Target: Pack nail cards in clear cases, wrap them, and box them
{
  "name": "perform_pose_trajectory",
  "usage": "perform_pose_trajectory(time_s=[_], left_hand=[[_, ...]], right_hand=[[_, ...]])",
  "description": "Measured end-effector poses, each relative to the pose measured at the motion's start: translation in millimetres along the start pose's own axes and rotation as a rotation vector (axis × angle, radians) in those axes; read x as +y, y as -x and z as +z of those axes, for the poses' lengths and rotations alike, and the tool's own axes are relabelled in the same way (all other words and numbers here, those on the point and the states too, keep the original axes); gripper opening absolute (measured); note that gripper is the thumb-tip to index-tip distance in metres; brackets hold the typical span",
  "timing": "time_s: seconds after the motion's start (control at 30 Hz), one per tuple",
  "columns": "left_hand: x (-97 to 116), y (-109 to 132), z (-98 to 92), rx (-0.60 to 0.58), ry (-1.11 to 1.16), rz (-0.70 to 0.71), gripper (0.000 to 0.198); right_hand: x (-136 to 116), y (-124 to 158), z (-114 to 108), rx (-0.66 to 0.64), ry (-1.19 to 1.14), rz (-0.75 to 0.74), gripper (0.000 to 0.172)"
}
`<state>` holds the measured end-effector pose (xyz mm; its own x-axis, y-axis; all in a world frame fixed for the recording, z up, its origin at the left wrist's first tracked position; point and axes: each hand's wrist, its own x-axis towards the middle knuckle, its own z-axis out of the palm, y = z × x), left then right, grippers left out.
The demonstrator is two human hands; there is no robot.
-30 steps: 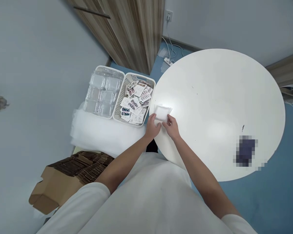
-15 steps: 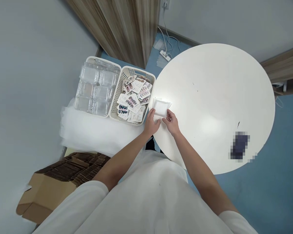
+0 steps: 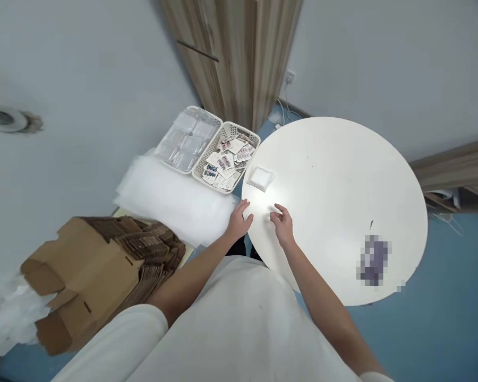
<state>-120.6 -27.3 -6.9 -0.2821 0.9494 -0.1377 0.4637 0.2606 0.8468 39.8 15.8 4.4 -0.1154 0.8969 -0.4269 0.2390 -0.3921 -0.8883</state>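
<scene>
Head view looks down on a round white table (image 3: 342, 175) with both of the person's hands at its near-left edge. The left hand (image 3: 239, 220) sits right on the rim, thumb out over the tabletop, and its grip is slack and holds nothing. The right hand (image 3: 282, 225) rests on the table just beside it, fingers loosely curled, its grip also empty.

A white packet (image 3: 260, 178) lies flat on the table, apart from both hands and on their far side, touched by neither. It sits about in line with the gap between them, a shade towards the left, so the left hand is slightly nearer (there is little in it). The packet is close to square and has no real long axis. It is turned like a diamond, one corner towards the hands.

Off the table's left edge stands a basket of printed cards (image 3: 228, 162), and further left a tray of clear cases (image 3: 185, 139). Both rest on white wadding (image 3: 171, 199). Cardboard boxes (image 3: 103, 265) are stacked nearer on the left. A dark thing (image 3: 372, 260), too blurred to identify, sits on the table's near-right part, well apart from the hands.
</scene>
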Motion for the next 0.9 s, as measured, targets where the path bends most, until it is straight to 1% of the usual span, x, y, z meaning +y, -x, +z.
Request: perform_pose_trajectory(time_s=[0.1,0.2,0.27,0.33,0.43,0.5,0.6,0.7,0.77,0.83,0.9], left_hand=[[0.3,39.2,-1.1,0.023,-0.017,-0.038,0.036],[4.2,69.6,-14.2,0.048,-0.029,-0.046,0.033],[8.2,85.3,-30.3,0.060,-0.035,-0.057,0.032],[11.5,99.8,-50.5,0.087,-0.049,-0.091,0.032],[11.6,123.6,-84.1,0.182,-0.096,-0.143,0.031],[7.3,141.7,-107.2,0.269,-0.139,-0.143,0.031],[-5.6,170.7,-143.4,0.416,-0.221,-0.145,0.030],[-25.3,200.2,-180.9,0.521,-0.340,-0.217,0.033],[-41.2,219.4,-204.1,0.540,-0.424,-0.292,0.036],[-58.1,237.3,-223.4,0.518,-0.481,-0.360,0.039],[-74.9,252.3,-237.7,0.482,-0.507,-0.397,0.041]], right_hand=[[7.7,17.5,-1.0,-0.080,-0.001,0.004,0.042],[11.9,26.6,9.1,-0.168,-0.015,-0.043,0.036],[11.1,30.2,22.2,-0.243,-0.010,-0.080,0.035],[7.6,34.6,39.0,-0.330,0.015,-0.115,0.035],[-1.3,45.5,67.3,-0.462,0.081,-0.176,0.035],[-8.7,55.1,87.0,-0.562,0.142,-0.236,0.035],[-22.3,71.1,119.8,-0.699,0.259,-0.366,0.033],[-37.8,90.1,158.9,-0.774,0.379,-0.559,0.030],[-47.0,105.5,187.3,-0.803,0.448,-0.712,0.030],[-53.1,122.3,214.9,-0.815,0.509,-0.863,0.033],[-54.6,138.1,239.1,-0.770,0.588,-1.014,0.037]])
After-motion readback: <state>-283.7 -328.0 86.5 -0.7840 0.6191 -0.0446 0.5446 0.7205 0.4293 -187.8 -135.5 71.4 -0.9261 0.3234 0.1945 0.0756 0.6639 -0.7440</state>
